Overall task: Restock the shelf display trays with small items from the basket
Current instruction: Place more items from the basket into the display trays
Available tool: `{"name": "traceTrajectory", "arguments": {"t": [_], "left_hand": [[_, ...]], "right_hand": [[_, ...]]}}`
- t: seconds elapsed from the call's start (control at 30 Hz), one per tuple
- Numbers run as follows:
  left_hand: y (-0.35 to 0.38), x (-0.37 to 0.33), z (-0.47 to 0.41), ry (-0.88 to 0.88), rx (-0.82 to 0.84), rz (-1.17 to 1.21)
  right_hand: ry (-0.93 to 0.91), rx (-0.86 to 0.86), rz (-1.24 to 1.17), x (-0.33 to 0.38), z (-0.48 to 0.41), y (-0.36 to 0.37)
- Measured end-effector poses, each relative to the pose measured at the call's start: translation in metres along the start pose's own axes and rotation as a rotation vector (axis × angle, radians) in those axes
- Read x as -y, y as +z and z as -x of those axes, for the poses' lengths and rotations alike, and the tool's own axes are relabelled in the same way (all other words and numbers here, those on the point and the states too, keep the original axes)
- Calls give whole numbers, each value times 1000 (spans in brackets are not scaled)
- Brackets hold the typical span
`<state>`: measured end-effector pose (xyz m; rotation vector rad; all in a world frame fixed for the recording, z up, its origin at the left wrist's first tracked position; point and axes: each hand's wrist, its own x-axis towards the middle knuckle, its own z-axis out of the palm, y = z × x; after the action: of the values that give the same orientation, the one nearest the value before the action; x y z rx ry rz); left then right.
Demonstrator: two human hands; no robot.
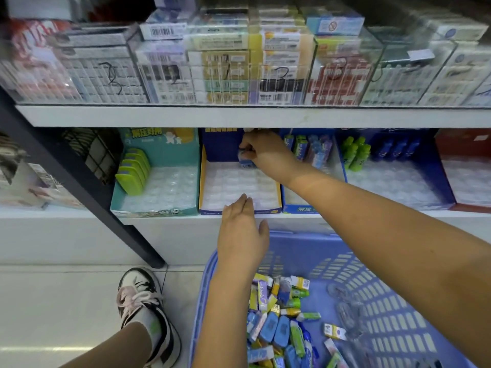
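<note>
**Right hand sets a blue item at the back of the yellow-edged tray**

The right hand (261, 152) reaches deep under the upper shelf, fingers pinched closed around a small blue item (245, 160) held at the back of the yellow-edged display tray (204, 179). That tray's clear blister insert shows no other goods. The left hand (240, 235) is flat and loosely spread, holding nothing, its fingertips resting at the tray's front lip.

The blue basket (372, 282) stands on the floor just below the shelf, with a jumbled heap of small packets (279, 322) in blue, green, yellow and white; too many and too overlapped to count.

Five display trays show along the lower shelf. The teal tray (159, 205) on the left holds a row of green items (132, 171), about five. Right of the hand, a blue tray (398, 179) carries four green bottles (356, 154) and some dark blue ones, too dim to count.

A sneaker (143, 304) is planted beside the basket.
</note>
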<state>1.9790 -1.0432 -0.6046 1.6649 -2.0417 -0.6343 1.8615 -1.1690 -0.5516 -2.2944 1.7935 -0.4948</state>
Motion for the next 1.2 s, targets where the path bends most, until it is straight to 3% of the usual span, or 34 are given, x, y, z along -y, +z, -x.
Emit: {"name": "traceTrajectory", "arguments": {"t": [0.4, 0.5, 0.57, 0.6, 0.7, 0.83, 0.93, 1.2], "left_hand": [[-2, 3, 0, 38, 24, -16], [-4, -2, 13, 107, -196, 147], [1, -5, 23, 123, -349, 242], [6, -4, 27, 107, -349, 261], [35, 10, 31, -7, -81, 179], [84, 39, 46, -120, 327, -76], [117, 52, 64, -53, 543, -158], [164, 64, 81, 129, 747, -336]], "right_hand": [[109, -58, 139, 5, 0, -6], [114, 56, 156, 13, 5, -11], [91, 23, 186, 12, 28, -11], [92, -48, 110, 11, 51, -10], [141, -108, -149, 1, 129, 9], [355, 249, -95, -45, 203, 67], [419, 489, 12, -84, 230, 117], [217, 586, 169, -122, 257, 196]]}}
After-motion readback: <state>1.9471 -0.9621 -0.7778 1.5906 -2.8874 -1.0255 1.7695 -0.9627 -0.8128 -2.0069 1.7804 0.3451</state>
